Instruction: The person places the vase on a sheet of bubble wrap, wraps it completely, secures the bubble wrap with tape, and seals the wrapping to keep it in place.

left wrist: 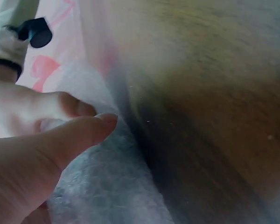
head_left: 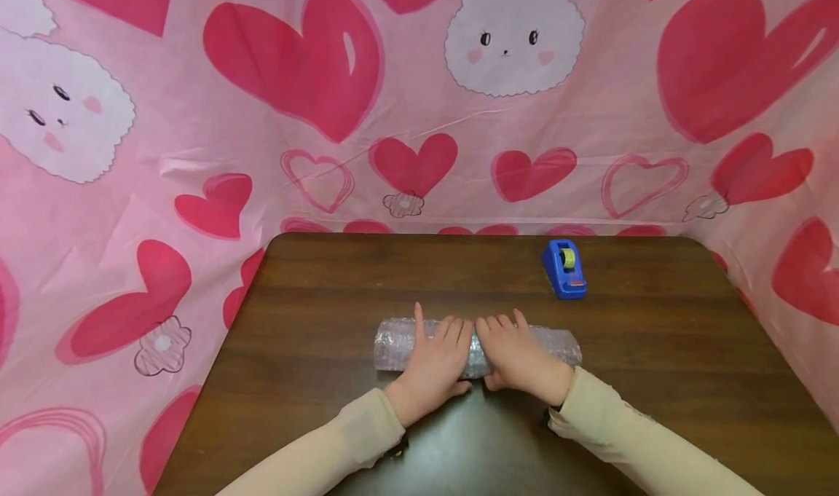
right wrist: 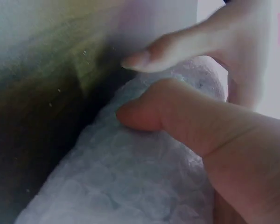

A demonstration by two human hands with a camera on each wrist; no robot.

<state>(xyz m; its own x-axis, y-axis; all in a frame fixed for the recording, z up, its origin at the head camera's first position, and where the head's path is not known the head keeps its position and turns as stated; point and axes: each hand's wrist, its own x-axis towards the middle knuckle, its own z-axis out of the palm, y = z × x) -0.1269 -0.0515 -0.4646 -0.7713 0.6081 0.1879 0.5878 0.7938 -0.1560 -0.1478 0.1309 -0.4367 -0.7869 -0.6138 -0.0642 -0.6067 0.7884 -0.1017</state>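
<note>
A roll of clear bubble wrap point(head_left: 392, 344) lies crosswise on the dark wooden table, its two ends sticking out past the hands. My left hand point(head_left: 435, 359) grips it left of the middle, fingers over the top and one finger raised. Close beside it, my right hand point(head_left: 521, 355) holds the roll with fingers bent over the far side. In the left wrist view the left thumb point(left wrist: 79, 140) lies along the near side of the bubbly sheet point(left wrist: 116, 186). The right thumb point(right wrist: 177, 107) presses the wrap in the right wrist view. Whatever is inside the roll is hidden.
A blue tape dispenser point(head_left: 565, 270) with a yellowish roll of tape stands at the back right of the table point(head_left: 314, 285). Pink cloth point(head_left: 419, 124) with hearts and rabbit faces hangs behind the table and along both sides.
</note>
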